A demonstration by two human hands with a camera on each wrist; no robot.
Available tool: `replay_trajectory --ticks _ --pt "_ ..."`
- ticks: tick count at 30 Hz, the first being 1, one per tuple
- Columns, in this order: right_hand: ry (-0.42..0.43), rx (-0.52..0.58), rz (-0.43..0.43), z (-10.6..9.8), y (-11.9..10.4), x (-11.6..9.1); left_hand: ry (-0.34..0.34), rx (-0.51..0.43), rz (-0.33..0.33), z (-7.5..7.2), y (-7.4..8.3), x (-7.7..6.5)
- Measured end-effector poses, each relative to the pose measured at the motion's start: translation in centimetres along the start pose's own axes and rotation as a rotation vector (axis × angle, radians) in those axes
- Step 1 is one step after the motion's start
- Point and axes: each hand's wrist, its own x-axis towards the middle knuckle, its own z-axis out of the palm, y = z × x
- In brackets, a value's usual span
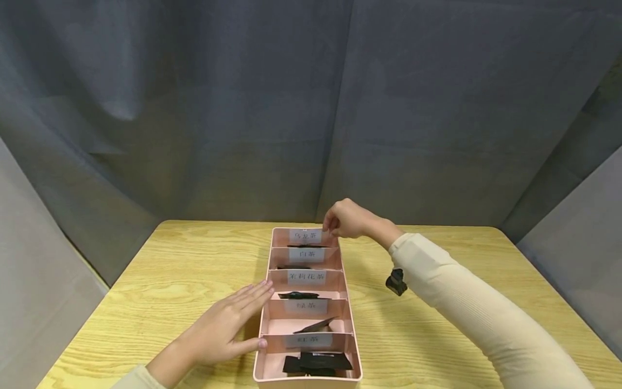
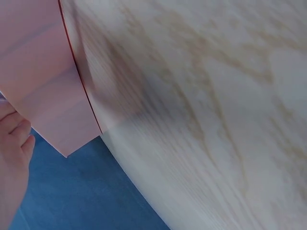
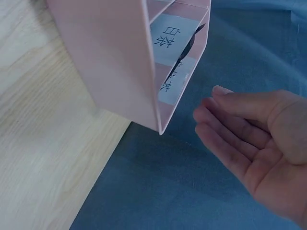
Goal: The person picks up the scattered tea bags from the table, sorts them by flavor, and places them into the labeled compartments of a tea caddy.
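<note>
A long pink divided box [image 1: 347, 286] stands on the table, its several compartments marked with white labels in Chinese characters naming teas. Dark flat packets [image 1: 325, 361] lie in the nearest compartment, and more show in those behind it. My left hand [image 1: 221, 327] touches the box's left rim with fingers and thumb spread; its fingers also show in the left wrist view [image 2: 13, 143]. Over the far right corner of the box hovers my right hand [image 1: 352, 219], fingers loosely bent. In the right wrist view that hand [image 3: 259, 139] is apart from the box and holds nothing.
The box stands on a yellowish wood-grain table [image 1: 194, 270]. Dark grey curtain [image 1: 243, 135] hangs behind the table's far edge, with paler panels at both sides. A small black device [image 1: 396, 282] sits at the right sleeve.
</note>
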Motion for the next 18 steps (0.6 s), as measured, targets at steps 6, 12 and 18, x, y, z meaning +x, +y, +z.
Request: replay_trajectory --ticks 6,12,18 --pt "0.019 0.009 0.015 -0.1 1.0 -2.2 0.004 -0.066 -0.017 -0.2 0.2 0.1" --pt "0.077 0.02 0.035 0.1 2.2 -4.9 -0.014 -0.143 -0.072 -0.2 0.3 0.2" --pt "0.174 0.036 0.059 0.7 3.2 -7.6 -0.023 -0.248 -0.216 -1.0 -0.1 0.3"
